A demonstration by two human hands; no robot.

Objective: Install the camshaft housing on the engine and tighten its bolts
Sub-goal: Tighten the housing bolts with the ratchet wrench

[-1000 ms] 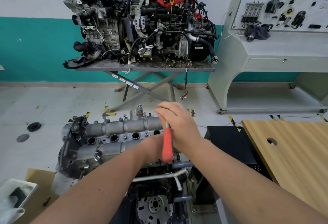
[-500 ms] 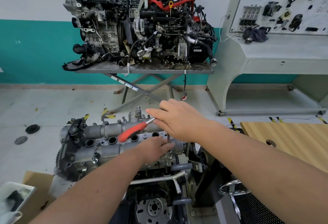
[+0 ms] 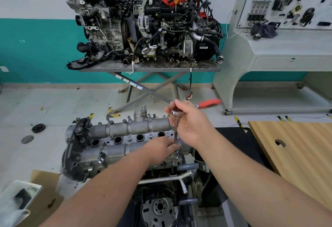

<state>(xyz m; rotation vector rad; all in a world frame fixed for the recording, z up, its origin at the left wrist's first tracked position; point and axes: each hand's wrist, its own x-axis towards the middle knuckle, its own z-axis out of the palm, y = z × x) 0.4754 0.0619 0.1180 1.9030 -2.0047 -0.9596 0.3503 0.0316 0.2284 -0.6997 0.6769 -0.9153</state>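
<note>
The grey camshaft housing (image 3: 125,137) lies on top of the engine (image 3: 111,158) below me, with several bolts standing along its edges. My right hand (image 3: 190,124) grips the head of a ratchet wrench (image 3: 175,113). Its red handle (image 3: 209,103) points away to the right, blurred. A chrome extension (image 3: 175,133) runs straight down from the ratchet head to a bolt at the housing's right end. My left hand (image 3: 161,147) rests on the housing, its fingers at the lower end of the extension.
A wooden table (image 3: 296,147) with a round hole stands at the right. A second engine (image 3: 143,23) sits on a scissor stand by the teal wall. A grey training console (image 3: 280,47) is at the far right. A cardboard box (image 3: 43,199) lies at lower left.
The red ratchet handle has swung from pointing toward me, round to the left, and now to the far right. My right hand stayed on the ratchet head; my left hand stayed at the extension.
</note>
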